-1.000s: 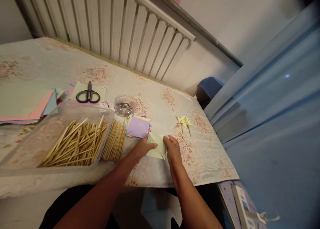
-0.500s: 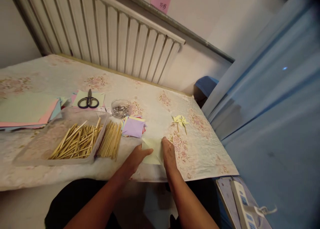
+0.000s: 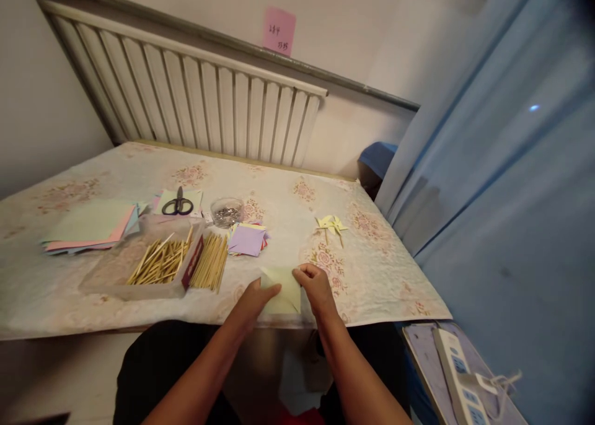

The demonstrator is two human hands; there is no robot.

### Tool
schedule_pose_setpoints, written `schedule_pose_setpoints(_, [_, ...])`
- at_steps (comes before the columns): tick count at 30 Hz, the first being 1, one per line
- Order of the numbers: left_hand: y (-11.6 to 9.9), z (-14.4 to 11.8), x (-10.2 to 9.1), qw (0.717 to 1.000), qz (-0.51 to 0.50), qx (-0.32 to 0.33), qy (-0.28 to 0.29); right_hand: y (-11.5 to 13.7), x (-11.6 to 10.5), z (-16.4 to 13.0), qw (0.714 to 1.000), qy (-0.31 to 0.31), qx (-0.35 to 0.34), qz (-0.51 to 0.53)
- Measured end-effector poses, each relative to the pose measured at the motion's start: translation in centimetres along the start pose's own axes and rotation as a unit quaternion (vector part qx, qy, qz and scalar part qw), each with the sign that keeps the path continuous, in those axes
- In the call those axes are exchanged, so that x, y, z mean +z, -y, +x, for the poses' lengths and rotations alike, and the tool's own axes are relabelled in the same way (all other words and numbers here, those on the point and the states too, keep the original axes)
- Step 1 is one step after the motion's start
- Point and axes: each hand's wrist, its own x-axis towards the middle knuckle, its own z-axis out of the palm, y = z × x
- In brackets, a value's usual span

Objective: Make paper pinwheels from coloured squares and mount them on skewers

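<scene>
A pale green paper square (image 3: 281, 290) lies at the table's near edge, partly folded. My left hand (image 3: 253, 299) presses on its left side. My right hand (image 3: 316, 287) pinches its right corner with curled fingers. Just beyond lies a small stack of coloured paper squares (image 3: 247, 238) with a purple one on top. A finished yellow paper pinwheel (image 3: 331, 225) rests on the cloth to the right of that stack.
A clear tray of wooden sticks (image 3: 158, 262) and a loose bundle of sticks (image 3: 210, 261) sit to the left. Scissors (image 3: 178, 204), a small bowl of pins (image 3: 226, 213) and large coloured sheets (image 3: 88, 227) lie farther left. A radiator (image 3: 195, 109) stands behind; a power strip (image 3: 458, 372) is at right.
The camera has tilted up and back, so the table looks smaller. Both hands stay on the green paper, which has shifted slightly toward the table's near edge.
</scene>
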Motion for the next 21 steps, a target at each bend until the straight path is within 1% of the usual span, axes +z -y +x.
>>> schedule_pose_setpoints(4, [-0.6, -1.4, 1.2, 1.000, 0.028, 0.004, -0.012, 0.3, -0.7, -0.9, 1.000, 0.000, -0.005, 0.011])
schedule_pose_setpoints(9, [-0.6, -2.5, 1.7, 0.999, 0.034, 0.010, -0.012, 0.9, -1.2, -1.6, 0.999, 0.005, -0.016, 0.032])
schedule_pose_setpoints(13, [-0.7, -3.3, 1.9, 0.999, 0.034, 0.028, -0.006, 1.3, -1.5, -2.2, 0.999, -0.007, -0.045, 0.008])
schedule_pose_setpoints(17, [-0.8, -3.8, 2.3, 0.999, 0.032, 0.040, 0.006, 2.1, -1.6, -3.0, 0.997, -0.038, -0.060, -0.026])
schedule_pose_setpoints(21, [-0.7, -4.3, 2.4, 0.998, 0.033, 0.048, -0.002, 2.5, -1.6, -3.6, 0.995, -0.050, -0.072, -0.048])
